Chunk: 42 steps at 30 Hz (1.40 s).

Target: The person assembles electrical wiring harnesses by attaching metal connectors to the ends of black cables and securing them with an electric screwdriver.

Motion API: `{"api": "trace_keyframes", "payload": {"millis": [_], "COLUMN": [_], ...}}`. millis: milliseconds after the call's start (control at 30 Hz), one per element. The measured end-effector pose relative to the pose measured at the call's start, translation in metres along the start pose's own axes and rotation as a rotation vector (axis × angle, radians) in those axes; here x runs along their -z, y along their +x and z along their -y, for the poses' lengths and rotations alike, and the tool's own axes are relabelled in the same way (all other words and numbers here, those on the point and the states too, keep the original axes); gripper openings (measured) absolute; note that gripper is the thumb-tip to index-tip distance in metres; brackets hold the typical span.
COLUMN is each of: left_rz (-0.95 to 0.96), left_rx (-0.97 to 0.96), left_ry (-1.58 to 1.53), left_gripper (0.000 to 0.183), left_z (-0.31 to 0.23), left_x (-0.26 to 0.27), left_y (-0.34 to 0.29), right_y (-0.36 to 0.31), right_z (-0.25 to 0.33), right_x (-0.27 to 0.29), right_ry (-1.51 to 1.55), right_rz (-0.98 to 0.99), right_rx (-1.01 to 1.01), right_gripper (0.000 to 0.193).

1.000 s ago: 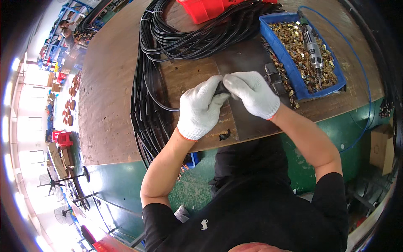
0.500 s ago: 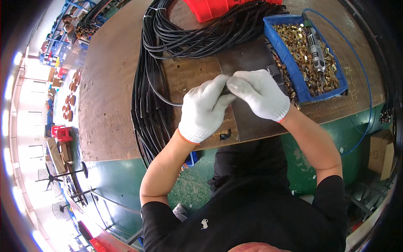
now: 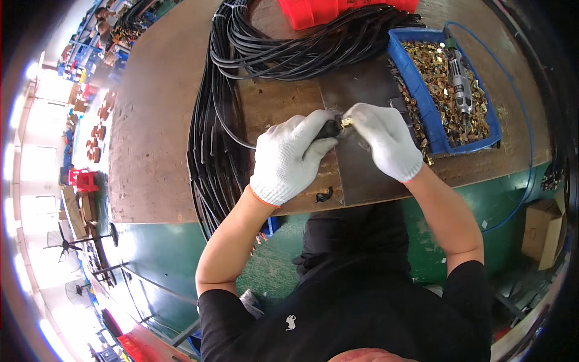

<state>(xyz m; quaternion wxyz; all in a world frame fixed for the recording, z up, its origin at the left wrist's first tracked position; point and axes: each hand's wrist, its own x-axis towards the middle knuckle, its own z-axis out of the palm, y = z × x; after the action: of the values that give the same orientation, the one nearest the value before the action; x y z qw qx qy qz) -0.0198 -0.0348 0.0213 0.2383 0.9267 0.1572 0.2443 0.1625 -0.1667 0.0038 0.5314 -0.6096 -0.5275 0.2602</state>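
White knitted gloves with orange cuffs cover both hands, which meet above the table [image 3: 283, 96]. My left hand [image 3: 286, 158] is closed around the black end piece [image 3: 329, 129] of a thin dark cable [image 3: 236, 140]. That cable runs leftward toward the bundle of black cables [image 3: 208, 136]. With thumb and fingertips, my right hand [image 3: 386, 142] pinches a small brass-coloured metal fitting [image 3: 346, 122] at the tip of the black end piece. Whether the fitting is seated in it I cannot tell.
To the right, a blue bin [image 3: 417, 90] holds many small brass parts, with a grey handheld power tool [image 3: 461, 84] on top and a blue hose [image 3: 526, 108] attached. A red bin [image 3: 307, 15] stands at the back. Near the front edge lies a black scrap [image 3: 324, 194].
My right hand has drawn slightly away from the left, so the brass fitting and black end piece now show between them. The head view has shifted a little.
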Motion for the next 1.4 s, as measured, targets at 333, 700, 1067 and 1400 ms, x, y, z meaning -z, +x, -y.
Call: {"api": "trace_keyframes", "payload": {"millis": [333, 700, 1067, 1400], "left_rz": [-0.033, -0.02, -0.075, -0.111], "left_rx": [-0.093, -0.088, -0.163, 0.081], "left_ry": [-0.078, -0.247, -0.364, -0.525], "left_gripper": [0.041, 0.044, 0.052, 0.06], "left_z": [0.008, 0.014, 0.041, 0.031], "left_x": [0.004, 0.015, 0.028, 0.048], "left_y": [-0.014, -0.019, -0.035, -0.041], "right_y": [-0.022, -0.02, -0.002, -0.014], "right_z": [0.016, 0.04, 0.083, 0.062], "right_x": [-0.007, -0.01, -0.017, -0.016], "right_ry": [0.323, 0.247, -0.259, 0.098], "right_rz": [-0.048, -0.054, 0.043, -0.013], "right_rx": [-0.095, -0.057, 0.464, 0.209], "right_gripper": [0.024, 0.017, 0.029, 0.014]}}
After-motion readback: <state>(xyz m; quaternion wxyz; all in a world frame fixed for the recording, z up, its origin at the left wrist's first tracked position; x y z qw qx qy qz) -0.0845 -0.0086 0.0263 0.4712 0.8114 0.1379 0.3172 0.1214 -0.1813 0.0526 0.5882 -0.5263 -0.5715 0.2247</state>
